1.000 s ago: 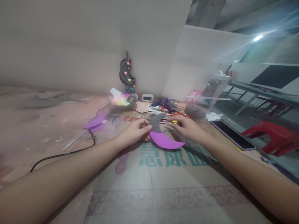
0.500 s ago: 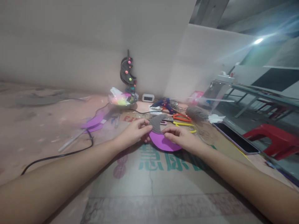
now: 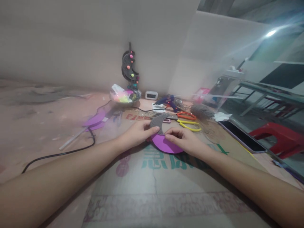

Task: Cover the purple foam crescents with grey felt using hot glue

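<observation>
A purple crescent cutout (image 3: 163, 144), its upper part wound with grey yarn (image 3: 158, 121), lies on a sheet of printed cardboard (image 3: 156, 183). My left hand (image 3: 137, 133) pinches the crescent's left edge by the grey part, fingers closed on it. My right hand (image 3: 184, 141) rests on the purple part from the right, with thumb and forefinger pinched at the yarn's lower edge.
Behind the crescent lie orange scissors (image 3: 186, 115), yellow scissors (image 3: 190, 126), a blue glue gun (image 3: 166, 100), a grey yarn ball (image 3: 201, 110), a bowl of bright pom-poms (image 3: 124, 97), a small clock (image 3: 151, 95) and a decorated dark crescent (image 3: 129, 68). A phone (image 3: 242, 136) lies right, a black cable (image 3: 64, 152) left.
My right hand came back from the scissors to the crescent and pinched it. The left hand kept its grip. The view shifted slightly.
</observation>
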`<state>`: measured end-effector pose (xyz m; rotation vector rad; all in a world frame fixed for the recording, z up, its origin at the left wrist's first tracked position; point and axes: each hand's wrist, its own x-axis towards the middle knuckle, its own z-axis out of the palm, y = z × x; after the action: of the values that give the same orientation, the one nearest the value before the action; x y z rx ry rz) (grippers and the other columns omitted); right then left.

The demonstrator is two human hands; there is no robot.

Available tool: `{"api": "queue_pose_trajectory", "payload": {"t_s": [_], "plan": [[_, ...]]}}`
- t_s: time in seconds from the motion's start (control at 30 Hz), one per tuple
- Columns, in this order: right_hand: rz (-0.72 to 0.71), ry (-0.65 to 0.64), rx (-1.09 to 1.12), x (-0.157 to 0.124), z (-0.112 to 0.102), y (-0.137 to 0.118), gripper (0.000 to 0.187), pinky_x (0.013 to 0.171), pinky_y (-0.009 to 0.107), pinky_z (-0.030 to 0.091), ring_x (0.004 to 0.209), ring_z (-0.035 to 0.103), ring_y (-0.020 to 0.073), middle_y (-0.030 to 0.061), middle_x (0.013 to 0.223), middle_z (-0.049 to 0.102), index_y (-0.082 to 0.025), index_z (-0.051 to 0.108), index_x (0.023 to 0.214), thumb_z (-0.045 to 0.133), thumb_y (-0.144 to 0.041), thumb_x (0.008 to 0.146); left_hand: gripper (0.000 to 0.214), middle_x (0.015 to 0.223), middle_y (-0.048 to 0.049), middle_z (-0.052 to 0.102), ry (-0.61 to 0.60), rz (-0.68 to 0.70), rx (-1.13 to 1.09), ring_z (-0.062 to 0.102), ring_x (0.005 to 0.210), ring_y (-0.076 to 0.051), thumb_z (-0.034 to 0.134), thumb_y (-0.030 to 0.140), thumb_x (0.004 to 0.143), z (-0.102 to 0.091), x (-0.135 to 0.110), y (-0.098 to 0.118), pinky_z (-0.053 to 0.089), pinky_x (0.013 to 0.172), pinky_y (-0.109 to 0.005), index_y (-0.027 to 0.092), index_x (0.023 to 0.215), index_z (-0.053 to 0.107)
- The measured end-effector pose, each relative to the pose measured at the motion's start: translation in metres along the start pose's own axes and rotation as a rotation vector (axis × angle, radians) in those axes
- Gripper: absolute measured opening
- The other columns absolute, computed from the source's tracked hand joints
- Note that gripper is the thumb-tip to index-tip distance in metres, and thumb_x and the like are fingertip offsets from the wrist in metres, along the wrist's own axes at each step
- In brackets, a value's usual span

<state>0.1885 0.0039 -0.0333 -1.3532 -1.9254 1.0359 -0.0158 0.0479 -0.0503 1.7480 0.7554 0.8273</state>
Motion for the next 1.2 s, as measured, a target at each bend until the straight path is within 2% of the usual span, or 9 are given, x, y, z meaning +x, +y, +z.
{"api": "queue_pose_trajectory", "payload": {"t_s": [0.33,0.77,1.0,1.07,1.13,1.2], "plan": [[0.065,0.109,0.09,0.0,0.0,-0.006,0.027,0.052,0.023,0.039,0.054,0.049,0.0096,0.0001,0.062,0.058,-0.016,0.059,0.074,0.061,-0.042,0.076,0.023,0.06,0.0012,0.055,-0.028,0.042,0.018,0.046,0.052,-0.01,0.059,0.037,0.079,0.0,0.0,0.0,0.035,0.047,-0.02,0.015,0.074,0.064],[0.06,0.101,0.001,0.001,-0.001,-0.002,0.028,0.05,0.022,0.036,0.054,0.048,0.0092,-0.0004,0.063,0.057,-0.016,0.06,0.075,0.059,-0.043,0.078,0.028,0.061,0.0017,0.054,-0.059,-0.042,-0.062,0.047,0.052,-0.009,0.059,0.043,0.079,-0.002,0.0,0.0,0.033,0.044,-0.018,0.015,0.077,0.061],[-0.032,0.05,-0.067,0.005,-0.005,0.005,0.025,0.056,0.024,0.041,0.063,0.053,0.0123,0.0023,0.07,0.061,-0.016,0.064,0.076,0.058,-0.041,0.078,0.032,0.062,0.0016,0.053,-0.075,-0.059,-0.04,0.048,0.052,-0.008,0.057,0.046,0.081,-0.004,0.0,0.001,0.032,0.045,-0.018,0.014,0.079,0.061],[-0.039,0.086,-0.011,0.006,-0.005,0.008,0.028,0.054,0.024,0.04,0.062,0.053,0.0122,0.0026,0.074,0.061,-0.016,0.065,0.086,0.059,-0.043,0.078,0.033,0.062,0.0014,0.054,-0.063,-0.073,-0.05,0.049,0.052,-0.008,0.056,0.047,0.082,-0.004,-0.001,0.002,0.033,0.044,-0.017,0.014,0.08,0.061],[-0.03,0.173,0.099,0.005,-0.006,0.008,0.034,0.049,0.023,0.036,0.055,0.048,0.01,0.0007,0.073,0.058,-0.018,0.061,0.096,0.057,-0.047,0.08,0.034,0.061,0.001,0.055,-0.031,-0.085,-0.073,0.051,0.052,-0.008,0.056,0.048,0.082,-0.004,-0.001,0.003,0.033,0.044,-0.017,0.014,0.079,0.059],[-0.045,0.282,0.203,0.004,-0.007,0.006,0.034,0.045,0.022,0.032,0.049,0.041,0.0081,-0.0018,0.071,0.053,-0.019,0.057,0.097,0.053,-0.05,0.083,0.034,0.06,0.0007,0.057,0.026,-0.099,-0.1,0.053,0.052,-0.009,0.057,0.048,0.082,-0.003,0.0,0.004,0.034,0.044,-0.017,0.014,0.079,0.057]]}}
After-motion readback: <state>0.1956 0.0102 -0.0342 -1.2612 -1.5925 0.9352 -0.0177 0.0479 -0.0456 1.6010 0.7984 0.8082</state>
